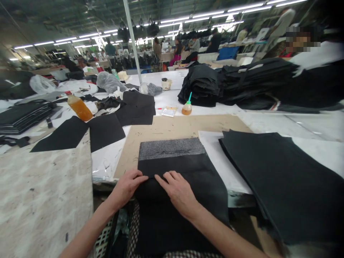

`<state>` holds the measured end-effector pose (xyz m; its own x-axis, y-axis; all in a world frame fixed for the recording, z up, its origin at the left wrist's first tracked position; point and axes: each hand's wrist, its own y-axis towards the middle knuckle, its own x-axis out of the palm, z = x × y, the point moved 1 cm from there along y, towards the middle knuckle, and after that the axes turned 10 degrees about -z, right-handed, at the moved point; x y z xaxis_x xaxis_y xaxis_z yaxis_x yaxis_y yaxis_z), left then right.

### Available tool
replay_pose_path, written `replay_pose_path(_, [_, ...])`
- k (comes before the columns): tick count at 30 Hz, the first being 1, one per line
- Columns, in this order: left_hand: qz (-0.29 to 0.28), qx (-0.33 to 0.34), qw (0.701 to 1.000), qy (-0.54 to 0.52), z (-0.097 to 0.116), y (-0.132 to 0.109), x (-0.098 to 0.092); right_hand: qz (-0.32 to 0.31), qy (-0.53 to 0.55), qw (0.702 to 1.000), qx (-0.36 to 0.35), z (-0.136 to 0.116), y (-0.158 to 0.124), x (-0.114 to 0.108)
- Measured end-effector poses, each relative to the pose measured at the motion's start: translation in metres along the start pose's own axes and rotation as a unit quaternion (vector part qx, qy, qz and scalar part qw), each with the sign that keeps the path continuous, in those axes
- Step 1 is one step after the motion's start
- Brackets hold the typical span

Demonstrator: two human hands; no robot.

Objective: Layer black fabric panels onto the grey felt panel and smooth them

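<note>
A black fabric piece (pixel 177 166) lies over the front edge of a tan board (pixel 129 150) and hangs down toward my lap. Along its far end runs a stack of grey, speckled strips (pixel 172 147). My left hand (pixel 130 184) pinches the left side of the black fabric, thumb and fingers pressed together on it. Just to the right, my right hand (pixel 177 190) rests on the same fabric with its index finger stretched out and the other fingers bent. The two index fingertips are close together, a small gap between them.
Large black panels (pixel 282 172) overhang the table edge at right. Beyond the board stand a small green-tipped bottle (pixel 186 107) and a packet (pixel 169 111). An orange bottle (pixel 80 107) leans at left, near black pieces (pixel 106 130). A person sits at far right.
</note>
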<state>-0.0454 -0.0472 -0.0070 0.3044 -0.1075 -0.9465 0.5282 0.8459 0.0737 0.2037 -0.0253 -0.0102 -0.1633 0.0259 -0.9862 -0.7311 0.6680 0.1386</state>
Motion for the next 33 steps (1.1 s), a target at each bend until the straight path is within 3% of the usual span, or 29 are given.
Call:
replay_pose_path(9, [-0.059, 0.04, 0.982, 0.176, 0.009, -0.003, -0.005, 0.0, -0.025, 0.999, -0.024, -0.012, 0.014, -0.006])
replay_pose_path(11, [-0.062, 0.027, 0.983, 0.168, 0.012, -0.003, -0.006, 0.008, -0.019, 0.999, -0.036, -0.019, 0.019, -0.003])
replay_pose_path(16, [0.018, -0.046, 0.999, 0.022, 0.004, -0.006, -0.004, 0.015, 0.0, 0.999, -0.048, -0.028, 0.024, 0.005])
replay_pose_path(19, [0.032, -0.049, 0.998, -0.027, -0.002, -0.01, -0.003, 0.023, 0.003, 0.998, -0.054, -0.027, 0.023, 0.007])
replay_pose_path(29, [-0.052, 0.001, 0.993, 0.108, 0.002, -0.024, -0.01, 0.013, -0.004, 0.999, -0.049, -0.03, 0.025, 0.003])
replay_pose_path(33, [-0.054, -0.008, 0.989, 0.141, 0.002, -0.033, -0.011, 0.016, -0.001, 0.999, -0.048, -0.031, 0.024, 0.001])
